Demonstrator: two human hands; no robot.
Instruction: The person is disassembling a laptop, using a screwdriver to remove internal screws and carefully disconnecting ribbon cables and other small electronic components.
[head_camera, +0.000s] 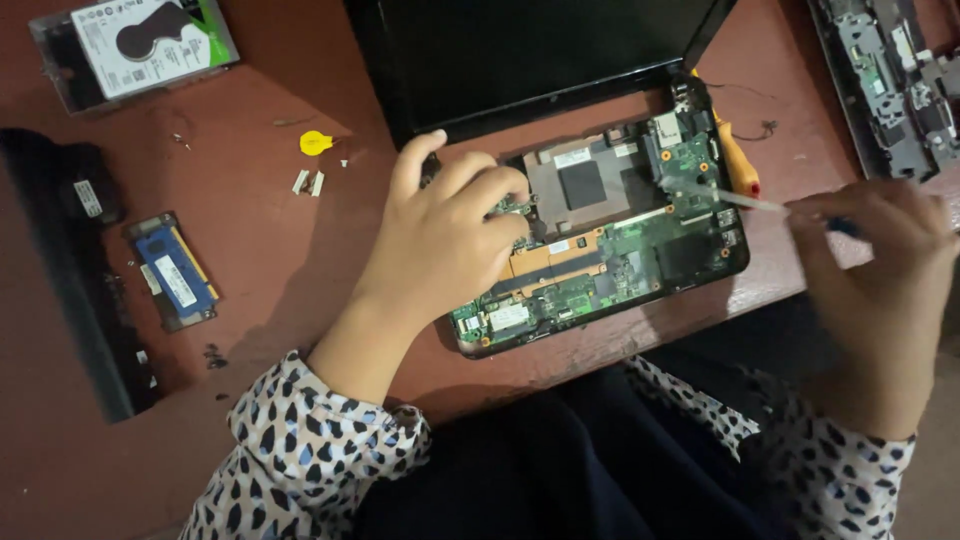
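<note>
While your left hand presses flat, holding nothing, on the opened laptop's green circuit board, your right hand pinches a thin screwdriver.

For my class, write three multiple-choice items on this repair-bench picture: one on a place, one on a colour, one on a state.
1. Where does the left hand rest?
A on the opened laptop base
B on the memory module
C on the hard drive

2. What colour is the small round piece on the table?
A yellow
B green
C white

3. The right hand is:
A open and empty
B holding a thin tool
C flat on the table

Key: 1 A, fingers lie on the circuit board; 2 A, it is plainly yellow; 3 B, fingers close around the tool.
</note>
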